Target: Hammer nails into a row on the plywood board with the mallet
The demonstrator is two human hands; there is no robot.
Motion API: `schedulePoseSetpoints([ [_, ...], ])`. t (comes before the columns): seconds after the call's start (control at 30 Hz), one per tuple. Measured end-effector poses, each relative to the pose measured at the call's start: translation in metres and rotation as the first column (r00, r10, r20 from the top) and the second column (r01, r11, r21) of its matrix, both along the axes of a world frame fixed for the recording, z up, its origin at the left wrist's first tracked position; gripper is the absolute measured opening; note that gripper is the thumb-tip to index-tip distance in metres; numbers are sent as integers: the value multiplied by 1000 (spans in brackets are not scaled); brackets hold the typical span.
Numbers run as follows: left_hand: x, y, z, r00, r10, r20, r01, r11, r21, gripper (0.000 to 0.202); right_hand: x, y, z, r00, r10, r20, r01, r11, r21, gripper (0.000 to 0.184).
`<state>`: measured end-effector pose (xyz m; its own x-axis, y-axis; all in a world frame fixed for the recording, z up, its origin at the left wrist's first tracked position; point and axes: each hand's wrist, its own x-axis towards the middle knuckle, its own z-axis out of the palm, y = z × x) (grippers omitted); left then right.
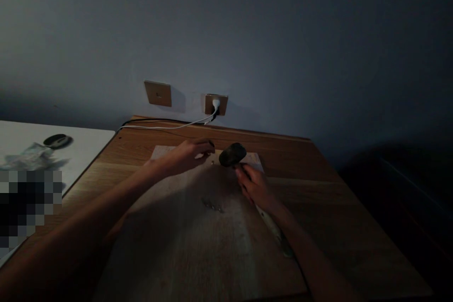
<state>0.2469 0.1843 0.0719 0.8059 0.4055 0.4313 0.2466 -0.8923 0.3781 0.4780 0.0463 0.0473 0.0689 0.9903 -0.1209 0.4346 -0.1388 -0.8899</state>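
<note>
My right hand (pixel 256 186) is wrapped around a hammer whose dark, rounded head (pixel 232 155) points toward the far side. The pale handle (pixel 271 226) runs back beneath my forearm. To the left of the hammer head, my left hand (pixel 194 153) has its fingers drawn together, with something small and dark at the fingertips that I cannot make out. Just below those fingertips a tiny shiny metal piece (pixel 213 163) shows on a flat wooden board (pixel 184 264). Several small metal pieces, perhaps screws or nails, lie in a cluster (pixel 212 205) nearer to me on the board.
The board lies on a brown wooden tabletop (pixel 339 226) against a grey wall (pixel 283 47). A white plug (pixel 216 103) sits in a wall socket, with cables trailing left. On a white surface (pixel 88 141) at left are a computer mouse (pixel 56 140) and crumpled clear plastic (pixel 33 156).
</note>
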Motion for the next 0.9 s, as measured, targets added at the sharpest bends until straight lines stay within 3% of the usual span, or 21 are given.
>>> schedulePoseSetpoints([
  [0.1,-7,20,-24,973,130,192,-112,989,-100,20,-3,-1,1,1000,15,-1,-15,1000,16,38],
  [0.27,-9,20,-48,965,183,189,-147,971,-187,19,-6,-2,4,1000,12,1,-12,1000,-7,38],
  [0.5,-8,14,-45,974,201,106,-145,909,-391,10,-4,-2,-2,999,17,-34,-18,999,-37,35],
  [0.9,-9,11,-44,975,220,20,-193,894,-404,7,-4,-3,-3,1000,28,2,-28,999,-29,34],
])
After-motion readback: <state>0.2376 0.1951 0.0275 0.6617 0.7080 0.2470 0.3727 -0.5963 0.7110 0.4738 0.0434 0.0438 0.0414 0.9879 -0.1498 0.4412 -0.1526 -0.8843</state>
